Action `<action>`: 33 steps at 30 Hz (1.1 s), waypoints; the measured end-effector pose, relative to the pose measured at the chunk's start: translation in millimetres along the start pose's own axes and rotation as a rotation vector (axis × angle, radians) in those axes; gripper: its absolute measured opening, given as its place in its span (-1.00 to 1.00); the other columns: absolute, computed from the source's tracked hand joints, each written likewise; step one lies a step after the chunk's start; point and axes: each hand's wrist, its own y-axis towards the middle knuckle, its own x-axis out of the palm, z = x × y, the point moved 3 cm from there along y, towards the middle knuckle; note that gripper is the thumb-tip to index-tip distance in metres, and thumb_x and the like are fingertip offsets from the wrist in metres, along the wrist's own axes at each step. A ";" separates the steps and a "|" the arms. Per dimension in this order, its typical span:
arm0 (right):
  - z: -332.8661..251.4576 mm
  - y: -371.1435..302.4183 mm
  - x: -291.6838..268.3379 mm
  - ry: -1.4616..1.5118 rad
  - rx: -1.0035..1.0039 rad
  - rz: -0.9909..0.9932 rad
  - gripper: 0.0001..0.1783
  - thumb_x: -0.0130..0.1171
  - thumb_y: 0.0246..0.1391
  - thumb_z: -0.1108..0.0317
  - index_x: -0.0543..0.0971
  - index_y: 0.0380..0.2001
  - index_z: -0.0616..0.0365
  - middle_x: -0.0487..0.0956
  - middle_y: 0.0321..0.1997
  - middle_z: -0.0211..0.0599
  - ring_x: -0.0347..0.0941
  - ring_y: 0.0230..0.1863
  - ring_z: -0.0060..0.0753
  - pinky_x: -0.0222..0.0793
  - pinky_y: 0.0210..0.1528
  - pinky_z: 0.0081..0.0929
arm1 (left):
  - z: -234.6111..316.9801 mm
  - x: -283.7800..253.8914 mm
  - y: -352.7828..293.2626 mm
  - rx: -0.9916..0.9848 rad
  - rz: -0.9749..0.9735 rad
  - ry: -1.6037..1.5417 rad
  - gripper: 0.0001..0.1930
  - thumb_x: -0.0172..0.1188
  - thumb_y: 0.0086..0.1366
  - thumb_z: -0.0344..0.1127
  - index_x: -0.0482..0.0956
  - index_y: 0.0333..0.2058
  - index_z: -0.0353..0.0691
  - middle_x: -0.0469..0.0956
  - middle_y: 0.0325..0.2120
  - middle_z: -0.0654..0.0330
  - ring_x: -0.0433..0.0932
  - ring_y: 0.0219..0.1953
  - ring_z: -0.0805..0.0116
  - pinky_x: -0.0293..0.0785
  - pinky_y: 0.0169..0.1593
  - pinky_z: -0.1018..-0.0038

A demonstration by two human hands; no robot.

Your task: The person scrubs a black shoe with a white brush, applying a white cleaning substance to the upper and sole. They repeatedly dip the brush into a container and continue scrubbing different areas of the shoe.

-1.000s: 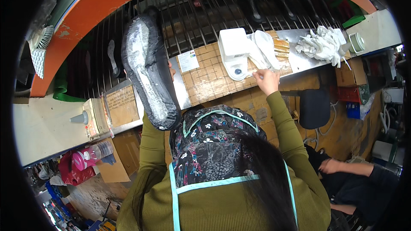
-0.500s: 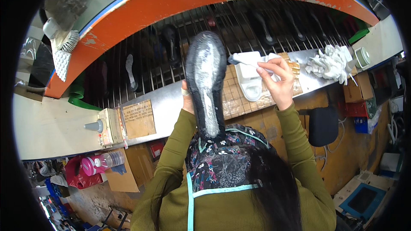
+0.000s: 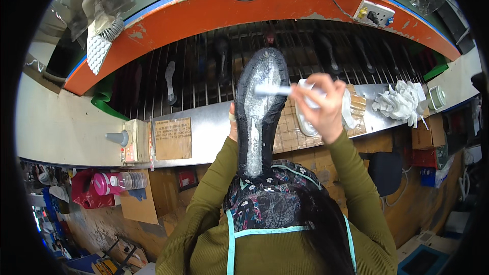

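A black shoe (image 3: 242, 114), bottom side up, stands upright in front of me with its wide toe end away from me. A whitish, shiny wet-looking coat runs down the middle of its bottom. My left hand (image 3: 233, 125) grips it at the left edge; most of those fingers are hidden behind the shoe. Between the closed fingers of my right hand (image 3: 324, 104) is a white-handled brush (image 3: 276, 90), blurred by motion, its tip over the wide part of the shoe bottom. A white plastic tray (image 3: 307, 128) sits partly hidden behind my right hand.
Beyond the metal ledge (image 3: 214, 145), dark shoe parts and a pale sole (image 3: 170, 79) lie on a rack of rods (image 3: 193, 97) under an orange arch (image 3: 204, 18). Crumpled white material (image 3: 400, 103) lies at right. Left are a cardboard piece (image 3: 173, 140) and a grey cone (image 3: 118, 138).
My right hand has brought the brush leftward from beside the white tray to over the shoe bottom. My left hand still holds the shoe. The whole view has shifted slightly.
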 end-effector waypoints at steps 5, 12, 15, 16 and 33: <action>0.7 1.7 4.0 -0.319 -0.094 0.192 -0.75 0.43 -0.16 0.28 0.70 -0.30 -0.10 0.50 -0.32 -0.52 0.37 -0.44 -0.57 -0.06 -0.19 -0.38 | -2.0 -30.3 -2.3 0.038 0.074 -0.117 -0.02 0.04 0.12 0.48 0.23 0.26 -0.23 0.37 0.15 0.02 0.43 0.12 0.18 0.42 0.18 0.29; -11.7 7.3 6.1 -0.161 0.049 0.105 -0.81 0.40 -0.11 0.26 0.71 -0.34 -0.08 0.49 -0.32 -0.50 0.32 -0.50 -0.58 -0.07 -0.22 -0.40 | 23.5 -2.3 -16.6 0.079 0.058 0.053 0.02 0.09 0.07 0.49 0.22 0.26 -0.25 0.39 0.13 0.02 0.44 0.11 0.19 0.42 0.18 0.30; 0.4 24.1 22.5 -0.180 0.042 0.174 -0.82 0.40 -0.11 0.28 0.69 -0.35 -0.07 0.48 -0.31 -0.49 0.36 -0.47 -0.57 -0.07 -0.21 -0.38 | 31.1 19.2 -25.7 0.063 0.088 0.145 0.08 0.15 -0.02 0.52 0.22 0.26 -0.26 0.42 0.10 0.05 0.46 0.09 0.22 0.45 0.15 0.33; -4.0 19.0 25.9 -0.170 -0.005 0.157 -0.82 0.40 -0.13 0.29 0.69 -0.36 -0.07 0.48 -0.31 -0.50 0.37 -0.47 -0.57 -0.07 -0.21 -0.37 | 31.7 22.9 -26.5 0.060 0.114 0.193 0.08 0.15 -0.02 0.52 0.23 0.25 -0.26 0.42 0.10 0.05 0.47 0.08 0.23 0.47 0.13 0.34; -20.8 -43.4 30.9 0.164 0.163 -0.274 -0.86 0.40 -0.12 0.26 0.71 -0.40 -0.08 0.48 -0.32 -0.52 0.31 -0.51 -0.60 -0.06 -0.24 -0.40 | 41.8 4.3 -15.1 0.078 0.369 0.199 0.00 -0.08 0.07 0.59 0.32 0.19 -0.20 0.49 -0.01 0.06 0.54 -0.04 0.24 0.55 0.01 0.34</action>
